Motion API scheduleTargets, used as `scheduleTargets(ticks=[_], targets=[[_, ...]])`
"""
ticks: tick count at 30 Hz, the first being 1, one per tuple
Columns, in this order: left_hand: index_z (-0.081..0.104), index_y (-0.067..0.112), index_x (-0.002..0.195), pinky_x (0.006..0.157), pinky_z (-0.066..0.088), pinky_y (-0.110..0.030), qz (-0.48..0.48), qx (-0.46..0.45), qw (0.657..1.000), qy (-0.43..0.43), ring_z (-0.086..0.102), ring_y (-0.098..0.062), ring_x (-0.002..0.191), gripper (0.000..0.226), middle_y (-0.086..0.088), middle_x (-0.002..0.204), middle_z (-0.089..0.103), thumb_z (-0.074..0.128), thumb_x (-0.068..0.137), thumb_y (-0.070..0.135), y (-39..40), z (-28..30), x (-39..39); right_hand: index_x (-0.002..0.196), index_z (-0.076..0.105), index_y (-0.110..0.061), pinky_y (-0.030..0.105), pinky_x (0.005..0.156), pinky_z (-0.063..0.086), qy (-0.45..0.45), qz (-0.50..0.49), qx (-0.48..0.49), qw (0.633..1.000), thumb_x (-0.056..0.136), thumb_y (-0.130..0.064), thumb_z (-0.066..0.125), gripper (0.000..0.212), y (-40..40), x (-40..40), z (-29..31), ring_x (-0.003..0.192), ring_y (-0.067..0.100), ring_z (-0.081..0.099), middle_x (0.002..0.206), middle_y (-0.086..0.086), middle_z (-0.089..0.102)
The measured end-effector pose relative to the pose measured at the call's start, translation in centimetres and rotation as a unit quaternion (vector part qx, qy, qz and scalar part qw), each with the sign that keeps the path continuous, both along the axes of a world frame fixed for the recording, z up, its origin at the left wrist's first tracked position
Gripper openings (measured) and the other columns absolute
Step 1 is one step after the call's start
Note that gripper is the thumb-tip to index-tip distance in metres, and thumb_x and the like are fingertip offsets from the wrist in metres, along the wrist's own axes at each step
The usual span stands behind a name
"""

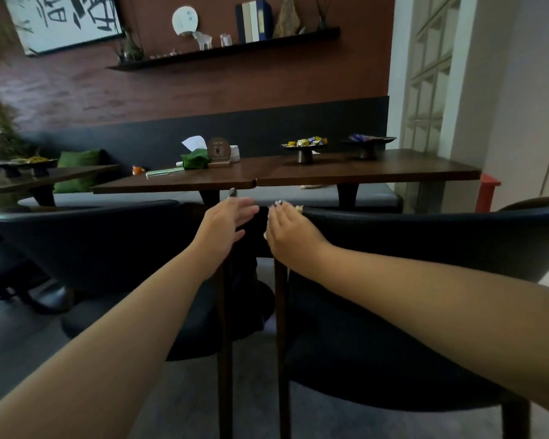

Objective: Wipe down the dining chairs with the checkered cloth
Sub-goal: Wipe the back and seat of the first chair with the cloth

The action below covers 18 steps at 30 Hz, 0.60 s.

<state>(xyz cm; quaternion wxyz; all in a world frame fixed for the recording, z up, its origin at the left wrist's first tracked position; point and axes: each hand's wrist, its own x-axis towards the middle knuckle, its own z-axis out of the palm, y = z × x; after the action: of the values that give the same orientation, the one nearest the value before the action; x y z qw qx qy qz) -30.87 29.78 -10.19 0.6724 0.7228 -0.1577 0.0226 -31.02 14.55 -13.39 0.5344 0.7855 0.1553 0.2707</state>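
Observation:
Two black dining chairs stand with their backs to me, the left chair (pixel 86 236) and the right chair (pixel 425 236). My right hand (pixel 290 236) lies on the left end of the right chair's backrest, fingers curled over its top edge. Small light scraps of the checkered cloth (pixel 299 208) peek out from under that hand; most of the cloth is hidden. My left hand (pixel 227 226) reaches into the gap between the chairs, fingers straight, thumb raised, holding nothing.
Beyond the chairs is a dark wooden table (pixel 330 174) with candy dishes (pixel 305 147), a tissue box (pixel 195 156) and a small sign. A cushioned bench (pixel 371 196) runs along the wall. A second table (pixel 45 177) stands at the left and a red stool (pixel 488 191) at the right.

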Motion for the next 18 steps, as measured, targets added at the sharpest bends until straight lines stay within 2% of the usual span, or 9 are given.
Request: scheduleTargets(ticks=[2, 5, 7, 11, 13, 15, 18], targets=[[0.059, 0.016, 0.125, 0.11, 0.037, -0.043, -0.009, 0.012, 1.0, -0.021, 0.055, -0.013, 0.123, 0.039, -0.003, 0.126, 0.065, 0.028, 0.106, 0.03, -0.8, 1.1, 0.5, 0.142, 0.031, 0.007, 0.056, 0.114, 0.017, 0.0, 0.007, 0.013, 1.0, 0.101, -0.022, 0.039, 0.051, 0.0, -0.3, -0.1, 0.136, 0.049, 0.028, 0.145, 0.035, 0.03], [0.061, 0.019, 0.122, 0.106, 0.038, -0.04, -0.034, 0.043, 0.998, -0.031, 0.055, -0.012, 0.121, 0.037, 0.0, 0.124, 0.065, 0.03, 0.106, 0.033, -2.2, 1.8, 1.1, 0.143, 0.034, 0.004, 0.06, 0.115, 0.013, 0.062, -0.012, -0.048, 0.997, 0.097, -0.026, 0.049, 0.057, -0.6, 0.1, -3.5, 0.137, 0.052, 0.021, 0.146, 0.034, 0.029], [0.061, 0.022, 0.119, 0.1, 0.039, -0.036, -0.053, 0.08, 0.995, -0.04, 0.055, -0.011, 0.119, 0.036, 0.003, 0.121, 0.065, 0.03, 0.106, 0.035, -2.9, 1.5, 1.4, 0.142, 0.036, 0.005, 0.06, 0.115, 0.012, 0.095, -0.036, -0.055, 0.993, 0.096, -0.024, 0.051, 0.056, -0.7, 0.2, -5.5, 0.138, 0.053, 0.018, 0.147, 0.035, 0.027], [0.062, 0.033, 0.106, 0.095, 0.039, -0.032, -0.073, 0.136, 0.986, -0.069, 0.054, -0.007, 0.114, 0.031, 0.011, 0.113, 0.063, 0.032, 0.105, 0.038, -3.2, 0.3, 1.6, 0.137, 0.047, -0.003, 0.055, 0.114, 0.021, 0.191, -0.04, -0.07, 0.978, 0.097, -0.02, 0.05, 0.043, -0.6, -1.6, -6.4, 0.136, 0.047, 0.027, 0.144, 0.025, 0.04], [0.062, 0.035, 0.106, 0.095, 0.039, -0.03, -0.073, 0.14, 0.984, -0.081, 0.054, -0.007, 0.114, 0.031, 0.011, 0.115, 0.062, 0.031, 0.105, 0.038, -3.0, 0.0, 2.0, 0.135, 0.048, -0.003, 0.053, 0.114, 0.024, 0.157, -0.006, -0.011, 0.987, 0.098, -0.014, 0.046, 0.039, -0.9, -3.4, -5.4, 0.136, 0.044, 0.03, 0.142, 0.025, 0.043], [0.062, 0.035, 0.108, 0.087, 0.04, -0.024, -0.077, 0.124, 0.986, -0.082, 0.055, -0.002, 0.11, 0.032, 0.01, 0.116, 0.063, 0.03, 0.106, 0.037, -3.0, 0.2, 2.4, 0.129, 0.053, 0.002, 0.05, 0.113, 0.027, 0.05, 0.084, 0.071, 0.993, 0.096, -0.008, 0.041, 0.036, -2.0, -4.9, -3.4, 0.132, 0.042, 0.04, 0.135, 0.027, 0.049], [0.064, 0.028, 0.112, 0.077, 0.037, -0.016, -0.082, 0.088, 0.99, -0.076, 0.056, 0.005, 0.102, 0.036, 0.01, 0.115, 0.064, 0.029, 0.107, 0.033, -4.1, 0.9, 2.7, 0.12, 0.06, 0.003, 0.045, 0.108, 0.034, -0.067, 0.176, 0.149, 0.971, 0.094, -0.005, 0.033, 0.039, -3.8, -6.0, -0.9, 0.121, 0.036, 0.054, 0.125, 0.025, 0.06]])
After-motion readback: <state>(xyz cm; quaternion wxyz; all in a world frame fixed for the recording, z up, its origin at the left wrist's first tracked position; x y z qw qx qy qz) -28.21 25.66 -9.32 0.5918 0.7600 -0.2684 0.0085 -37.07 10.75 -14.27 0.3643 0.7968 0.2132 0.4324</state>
